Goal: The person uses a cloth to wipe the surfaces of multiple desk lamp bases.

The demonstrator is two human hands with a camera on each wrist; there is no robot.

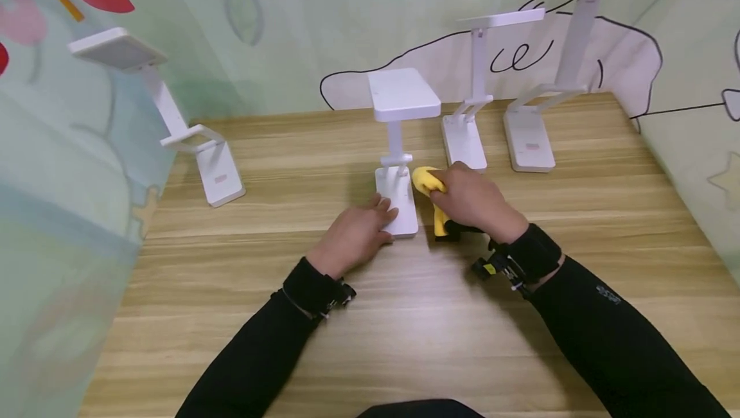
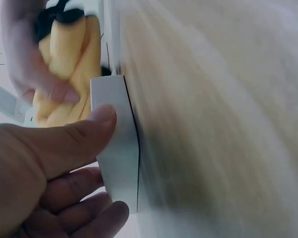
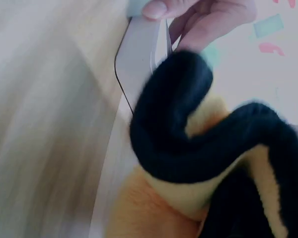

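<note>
A white desk lamp (image 1: 396, 203) stands upright on the wooden table, its flat head raised on a thin arm. My left hand (image 1: 355, 235) holds the near left side of its base. In the left wrist view the thumb (image 2: 84, 141) lies on the edge of the base (image 2: 120, 163), with the fingers bent along another side. Bunched in my right hand (image 1: 476, 200) is a yellow cloth (image 1: 426, 180) with black edging, just right of that base. The right wrist view shows the folded cloth (image 3: 174, 144) close up, covering most of the right hand.
Two more white desk lamps stand behind on the right, a smaller lamp (image 1: 464, 142) and a taller lamp (image 1: 528, 142). Another lamp (image 1: 221, 174) stands at the left. Printed fabric walls (image 1: 277, 33) border the wooden table (image 1: 260, 315) at the back and sides.
</note>
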